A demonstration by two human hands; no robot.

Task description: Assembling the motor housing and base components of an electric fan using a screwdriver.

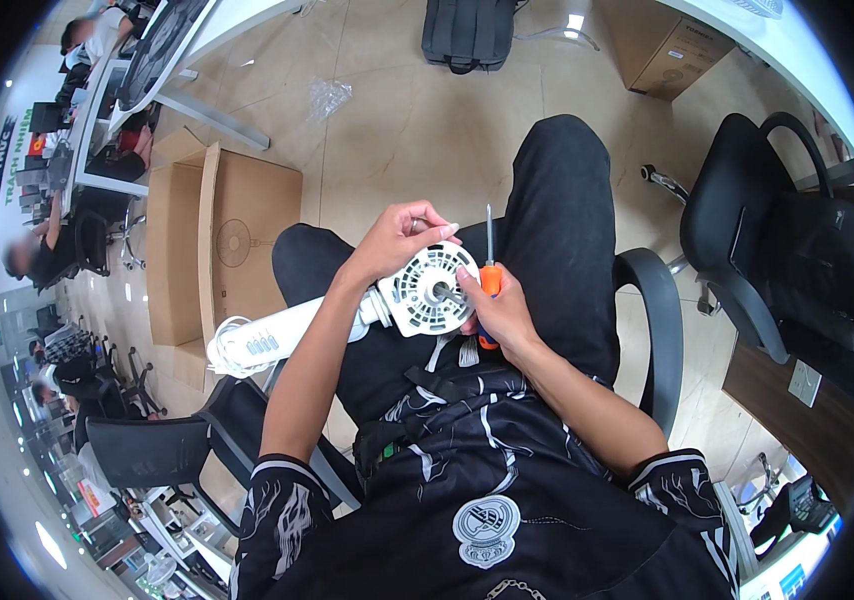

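Note:
A white electric fan body (pixel 431 290) rests across my lap, its round slotted motor housing facing up with a metal shaft in the middle. From the housing, the white fan post (pixel 282 337) with a row of buttons stretches to the lower left, a white cord bundled at its end. My left hand (pixel 402 240) lies at the housing's upper rim, fingertips pinched together; whatever they hold is too small to make out. In my right hand (pixel 502 315) is a screwdriver (pixel 490 275) with an orange and dark handle, its blade pointing away from me. The right thumb touches the housing beside the shaft.
An opened cardboard box (pixel 252 200) stands at left, past my knee. Crumpled clear plastic (pixel 329 98) and a black backpack (pixel 467 35) lie on the tiled floor. Another carton (pixel 672 50) sits far right, near a black office chair (pixel 747 230). Other people are at desks far left.

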